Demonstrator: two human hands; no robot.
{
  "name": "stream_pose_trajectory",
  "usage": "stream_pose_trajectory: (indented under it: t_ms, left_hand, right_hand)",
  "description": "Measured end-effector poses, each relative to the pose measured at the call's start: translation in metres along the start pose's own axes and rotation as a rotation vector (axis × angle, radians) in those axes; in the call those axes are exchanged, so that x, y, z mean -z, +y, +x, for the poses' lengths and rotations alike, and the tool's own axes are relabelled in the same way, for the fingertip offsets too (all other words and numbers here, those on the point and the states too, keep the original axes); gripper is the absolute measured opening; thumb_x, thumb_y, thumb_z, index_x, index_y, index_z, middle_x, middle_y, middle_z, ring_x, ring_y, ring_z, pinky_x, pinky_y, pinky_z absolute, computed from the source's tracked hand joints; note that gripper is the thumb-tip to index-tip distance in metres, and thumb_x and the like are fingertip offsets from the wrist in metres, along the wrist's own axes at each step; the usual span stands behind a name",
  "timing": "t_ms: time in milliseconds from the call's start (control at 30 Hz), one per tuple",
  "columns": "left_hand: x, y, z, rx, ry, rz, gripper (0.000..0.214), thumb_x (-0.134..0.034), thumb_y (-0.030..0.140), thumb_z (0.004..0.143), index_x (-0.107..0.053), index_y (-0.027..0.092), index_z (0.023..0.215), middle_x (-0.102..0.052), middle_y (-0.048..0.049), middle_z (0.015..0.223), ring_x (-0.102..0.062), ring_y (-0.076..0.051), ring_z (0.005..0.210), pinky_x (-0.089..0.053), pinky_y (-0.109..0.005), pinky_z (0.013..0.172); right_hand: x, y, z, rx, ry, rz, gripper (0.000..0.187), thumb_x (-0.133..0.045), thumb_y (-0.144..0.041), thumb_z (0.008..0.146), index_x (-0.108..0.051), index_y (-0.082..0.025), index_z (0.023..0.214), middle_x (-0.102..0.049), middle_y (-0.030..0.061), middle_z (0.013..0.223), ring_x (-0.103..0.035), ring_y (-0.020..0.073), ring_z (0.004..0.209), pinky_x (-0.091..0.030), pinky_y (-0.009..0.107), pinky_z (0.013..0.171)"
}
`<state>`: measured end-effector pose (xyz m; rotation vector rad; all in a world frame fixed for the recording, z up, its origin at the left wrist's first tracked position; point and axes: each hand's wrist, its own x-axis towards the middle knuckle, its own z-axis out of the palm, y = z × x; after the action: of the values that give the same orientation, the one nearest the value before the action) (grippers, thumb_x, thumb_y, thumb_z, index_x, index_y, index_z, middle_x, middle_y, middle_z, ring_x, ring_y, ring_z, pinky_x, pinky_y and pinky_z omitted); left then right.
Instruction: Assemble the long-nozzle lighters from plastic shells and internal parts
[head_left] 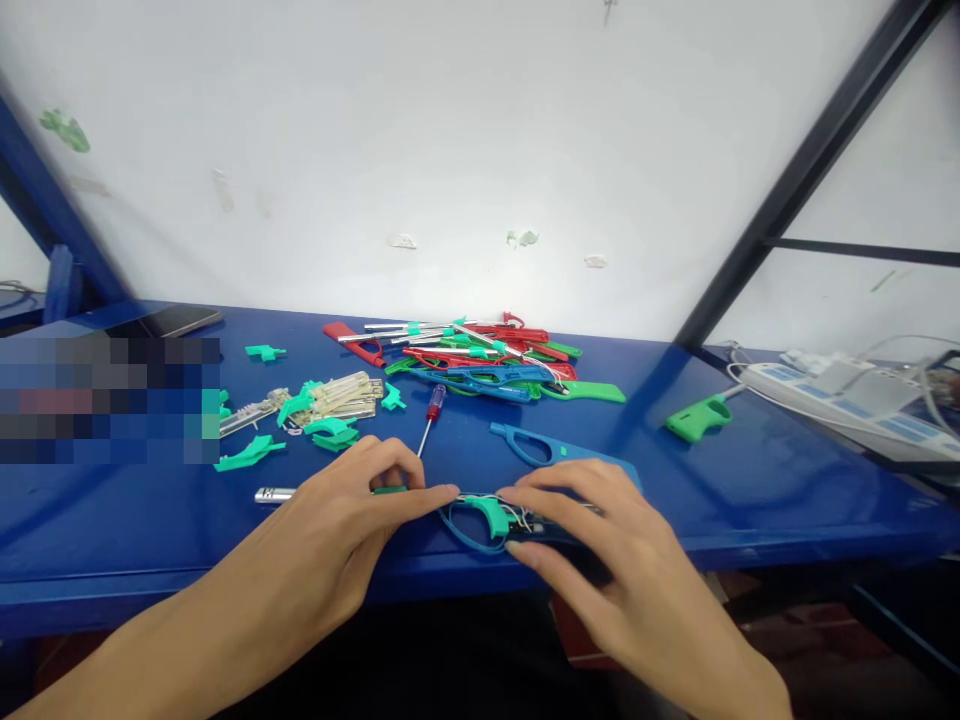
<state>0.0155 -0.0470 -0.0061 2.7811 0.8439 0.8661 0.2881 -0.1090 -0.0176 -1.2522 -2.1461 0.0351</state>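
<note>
An opened blue stick lighter (466, 541) lies near the table's front edge, its green trigger (491, 517), thin wires and inner parts exposed. My left hand (367, 505) is closed around its front end, thumb and fingers pinching the neck. The silver metal tube (274, 495) sticks out to the left of that hand. My right hand (611, 535) grips the handle end, thumb on the near side and fingertips on the far side by the wires. The palm hides much of the handle. Just behind lies a loose blue shell half (562, 450).
A screwdriver (433, 407) lies behind my left hand. Lighter shells and metal tubes (480, 355) are piled near the wall. Green triggers (251, 453) and clear fuel tanks (345, 397) lie left. A green lighter (699, 418) and a white power strip (847, 405) are right.
</note>
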Motion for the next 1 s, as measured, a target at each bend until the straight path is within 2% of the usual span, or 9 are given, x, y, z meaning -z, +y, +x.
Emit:
stream_pose_trajectory:
  t_ms: [67, 167, 300, 533, 667, 767, 900, 1000]
  left_hand:
    - [0.000, 0.000, 0.000, -0.012, -0.002, 0.030, 0.052, -0.041, 0.002, 0.099, -0.077, 0.030, 0.125, -0.067, -0.0043, 0.103, -0.065, -0.015, 0.086, -0.055, -0.023, 0.077]
    - [0.001, -0.002, 0.001, -0.029, 0.000, 0.043, 0.055, -0.039, 0.001, 0.099, -0.078, 0.031, 0.125, -0.067, -0.0041, 0.103, -0.063, -0.015, 0.086, -0.055, -0.024, 0.077]
    - [0.003, -0.003, 0.002, -0.041, 0.015, 0.005, 0.053, -0.040, 0.002, 0.101, -0.078, 0.032, 0.123, -0.068, -0.0030, 0.103, -0.064, -0.015, 0.086, -0.055, -0.023, 0.077]
    - [0.002, -0.003, 0.001, -0.023, 0.032, -0.011, 0.050, -0.044, 0.004, 0.101, -0.080, 0.033, 0.119, -0.070, -0.0027, 0.104, -0.066, -0.015, 0.088, -0.055, -0.023, 0.077]
    - [0.001, -0.006, 0.002, -0.025, 0.034, -0.011, 0.051, -0.042, 0.004, 0.101, -0.080, 0.032, 0.118, -0.070, -0.0029, 0.103, -0.066, -0.015, 0.087, -0.054, -0.022, 0.076]
    - [0.001, -0.007, 0.004, -0.022, 0.011, -0.021, 0.047, -0.044, 0.006, 0.102, -0.081, 0.031, 0.117, -0.070, -0.0026, 0.103, -0.068, -0.014, 0.088, -0.054, -0.020, 0.076]
    - [0.002, -0.007, 0.004, 0.008, 0.003, -0.032, 0.043, -0.046, 0.009, 0.102, -0.082, 0.030, 0.114, -0.071, -0.0028, 0.104, -0.069, -0.014, 0.090, -0.055, -0.020, 0.078]
    - [0.002, -0.007, 0.002, 0.026, 0.013, -0.045, 0.040, -0.048, 0.011, 0.103, -0.081, 0.031, 0.116, -0.070, -0.0022, 0.099, -0.068, -0.015, 0.087, -0.055, -0.021, 0.076]
  right_hand:
    - [-0.005, -0.005, 0.003, 0.025, -0.003, 0.013, 0.024, -0.068, -0.032, 0.104, -0.070, -0.030, 0.128, -0.074, 0.0050, 0.120, -0.067, 0.0261, 0.112, -0.052, 0.043, 0.098]
    - [-0.011, -0.005, 0.005, 0.041, 0.063, 0.099, 0.021, -0.072, -0.032, 0.101, -0.072, -0.026, 0.122, -0.075, 0.0045, 0.113, -0.068, 0.0232, 0.104, -0.053, 0.039, 0.093]
    - [-0.013, 0.000, 0.004, -0.007, 0.105, 0.185, 0.020, -0.078, -0.030, 0.097, -0.075, -0.026, 0.116, -0.076, 0.0029, 0.109, -0.069, 0.0209, 0.101, -0.055, 0.034, 0.089]
    - [-0.012, 0.002, 0.003, -0.037, 0.120, 0.225, 0.017, -0.080, -0.029, 0.095, -0.077, -0.027, 0.112, -0.080, 0.0015, 0.108, -0.073, 0.0221, 0.101, -0.055, 0.036, 0.091]
    - [-0.008, 0.006, 0.000, -0.030, 0.211, 0.145, 0.016, -0.076, -0.026, 0.098, -0.076, -0.028, 0.113, -0.079, 0.0040, 0.115, -0.072, 0.0249, 0.109, -0.055, 0.039, 0.095]
    - [-0.001, 0.009, -0.003, 0.000, 0.296, 0.040, 0.011, -0.072, -0.020, 0.099, -0.077, -0.028, 0.106, -0.079, 0.0026, 0.107, -0.072, 0.0229, 0.101, -0.051, 0.041, 0.098]
    - [0.003, 0.010, -0.004, -0.010, 0.250, 0.041, 0.013, -0.068, -0.018, 0.101, -0.072, -0.025, 0.090, -0.076, 0.0002, 0.090, -0.071, 0.0199, 0.087, -0.049, 0.041, 0.095]
    - [0.001, 0.009, -0.004, -0.051, 0.202, 0.033, 0.016, -0.064, -0.022, 0.104, -0.071, -0.024, 0.089, -0.074, 0.0033, 0.094, -0.069, 0.0218, 0.092, -0.050, 0.038, 0.086]
